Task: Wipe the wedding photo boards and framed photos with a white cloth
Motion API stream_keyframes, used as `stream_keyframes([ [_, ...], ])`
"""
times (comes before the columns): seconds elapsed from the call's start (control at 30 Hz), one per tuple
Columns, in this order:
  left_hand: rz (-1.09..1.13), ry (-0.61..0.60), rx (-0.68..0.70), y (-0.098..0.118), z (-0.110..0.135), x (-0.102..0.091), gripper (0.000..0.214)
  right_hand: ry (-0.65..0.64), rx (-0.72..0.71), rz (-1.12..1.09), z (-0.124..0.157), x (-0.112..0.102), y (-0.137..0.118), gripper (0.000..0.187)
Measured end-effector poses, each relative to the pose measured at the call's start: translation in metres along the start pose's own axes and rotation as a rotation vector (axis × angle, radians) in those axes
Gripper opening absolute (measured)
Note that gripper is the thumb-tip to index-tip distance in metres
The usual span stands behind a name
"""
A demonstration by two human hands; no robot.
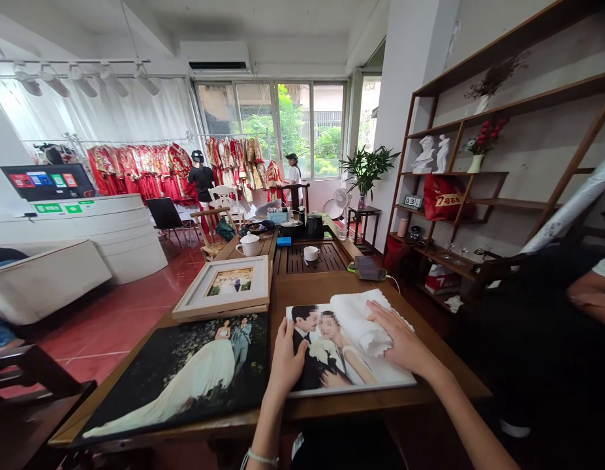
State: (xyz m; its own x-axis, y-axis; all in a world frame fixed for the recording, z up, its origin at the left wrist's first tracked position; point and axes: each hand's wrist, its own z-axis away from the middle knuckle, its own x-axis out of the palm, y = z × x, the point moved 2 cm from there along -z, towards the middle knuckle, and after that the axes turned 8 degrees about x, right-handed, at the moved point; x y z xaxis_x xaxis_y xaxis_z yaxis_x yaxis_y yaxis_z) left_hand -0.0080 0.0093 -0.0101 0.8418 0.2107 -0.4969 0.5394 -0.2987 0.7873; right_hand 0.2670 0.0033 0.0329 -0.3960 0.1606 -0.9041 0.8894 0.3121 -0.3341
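A wedding photo panel (326, 349) with a glossy face and thin white edge lies flat on the table before me. My left hand (286, 356) grips its left edge, the thumb over the picture and the fingers along the side. On the panel's upper right part lies a white cloth (354, 310), bunched near the middle. My right hand (393, 333) holds this cloth against the panel, its fingers stretched across the fabric. To the left, a larger dark wedding picture (185, 372) lies face up. Behind that rests a white-framed photo (231, 284).
Beyond the panel are a tea tray (287, 261), a white cup (310, 253), a lidded cup (248, 245) and a phone (368, 267) with a cable. Wooden shelves (461, 150) stand right. A seated person's arm (596, 294) shows at far right; two people stand near red garments (145, 170).
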Motion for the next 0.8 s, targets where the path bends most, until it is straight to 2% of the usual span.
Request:
stream_keyframes([
  [0.07,0.012,0.008,0.005,0.000,-0.001,0.001,0.060,-0.053,0.024,0.021,-0.009,-0.005,-0.005,0.038],
  [0.13,0.016,0.004,0.007,0.000,-0.002,0.001,0.061,-0.085,0.008,0.064,-0.020,-0.006,-0.013,0.037],
  [0.3,0.007,-0.006,0.028,0.003,0.000,0.001,0.062,-0.098,0.024,0.125,-0.050,0.006,-0.030,0.073],
  [0.37,-0.001,-0.003,0.028,0.003,0.001,0.002,0.061,-0.107,0.007,0.121,-0.052,0.008,-0.036,0.073],
  [0.47,-0.022,-0.004,0.011,0.003,0.003,0.003,0.060,-0.153,-0.077,0.095,-0.034,0.006,-0.045,0.071],
  [0.63,-0.052,-0.012,0.003,0.004,0.004,0.005,0.059,-0.192,-0.222,0.062,0.035,-0.007,-0.051,0.091],
  [0.73,-0.061,-0.011,0.017,0.003,0.004,0.006,0.059,-0.220,-0.236,0.046,0.064,-0.013,-0.044,0.087],
  [0.8,-0.061,-0.009,0.027,0.002,0.005,0.007,0.058,-0.213,-0.194,0.041,0.067,-0.014,-0.035,0.081],
])
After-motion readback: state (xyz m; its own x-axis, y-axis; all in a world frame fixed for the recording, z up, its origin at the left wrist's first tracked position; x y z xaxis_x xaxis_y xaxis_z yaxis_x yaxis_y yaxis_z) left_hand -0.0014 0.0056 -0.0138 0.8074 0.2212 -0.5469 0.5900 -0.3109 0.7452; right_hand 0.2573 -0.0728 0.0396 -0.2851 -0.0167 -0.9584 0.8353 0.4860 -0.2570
